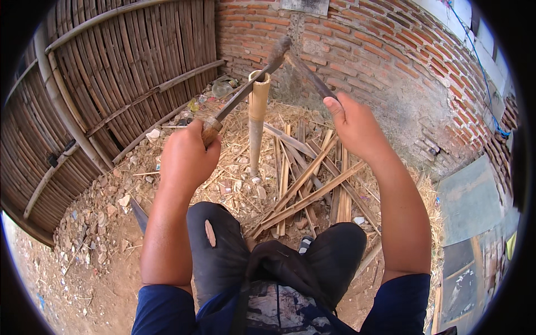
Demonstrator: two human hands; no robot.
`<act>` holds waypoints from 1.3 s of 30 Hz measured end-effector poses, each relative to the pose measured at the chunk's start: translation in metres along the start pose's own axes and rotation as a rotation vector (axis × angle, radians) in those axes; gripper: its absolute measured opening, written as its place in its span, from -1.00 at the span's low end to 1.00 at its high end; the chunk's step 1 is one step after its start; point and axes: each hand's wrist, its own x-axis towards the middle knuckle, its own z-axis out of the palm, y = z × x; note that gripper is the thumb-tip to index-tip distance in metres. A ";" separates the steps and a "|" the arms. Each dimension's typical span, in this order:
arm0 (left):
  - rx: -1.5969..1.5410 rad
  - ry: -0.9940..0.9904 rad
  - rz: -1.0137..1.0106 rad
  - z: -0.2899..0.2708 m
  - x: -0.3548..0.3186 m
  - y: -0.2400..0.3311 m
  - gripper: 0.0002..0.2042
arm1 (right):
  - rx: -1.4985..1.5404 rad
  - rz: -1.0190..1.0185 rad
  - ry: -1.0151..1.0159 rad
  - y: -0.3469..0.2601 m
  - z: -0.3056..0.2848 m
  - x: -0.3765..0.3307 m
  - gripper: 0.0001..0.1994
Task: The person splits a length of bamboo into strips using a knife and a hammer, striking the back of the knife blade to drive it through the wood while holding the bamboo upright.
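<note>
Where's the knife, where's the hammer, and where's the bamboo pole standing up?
Knife [237, 101]: head view, on the middle of its blade.
Hammer [309, 77]: head view, on its handle.
Bamboo pole [257, 110]: head view, on its pale upper part.

No text, label, brand, number or sign can be read here. The grey board [305, 5] on the brick wall [363, 53], beyond the upright bamboo tube [258, 106], is cut by the upper edge, and I cannot make out any writing on it. The patterned cloth [287, 306], on the near side of the bamboo tube, likewise gives no readable letter.
</note>
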 end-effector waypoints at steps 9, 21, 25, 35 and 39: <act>0.009 -0.012 -0.008 -0.001 -0.002 0.001 -0.72 | 0.329 0.009 0.315 -0.011 -0.033 0.005 -0.44; 0.035 -0.022 -0.012 -0.003 -0.001 0.002 -0.72 | 0.478 0.097 0.236 -0.001 -0.041 0.014 -0.43; 0.054 -0.027 -0.006 -0.003 -0.001 0.003 -0.72 | 0.211 -0.030 0.157 0.006 0.002 -0.003 -0.43; 0.082 -0.001 0.024 -0.009 0.006 -0.008 -0.75 | 0.644 0.049 0.214 0.001 -0.043 0.001 -0.47; 0.071 -0.023 0.039 -0.007 0.013 -0.010 -0.75 | 0.314 0.023 0.157 0.002 -0.006 -0.003 -0.46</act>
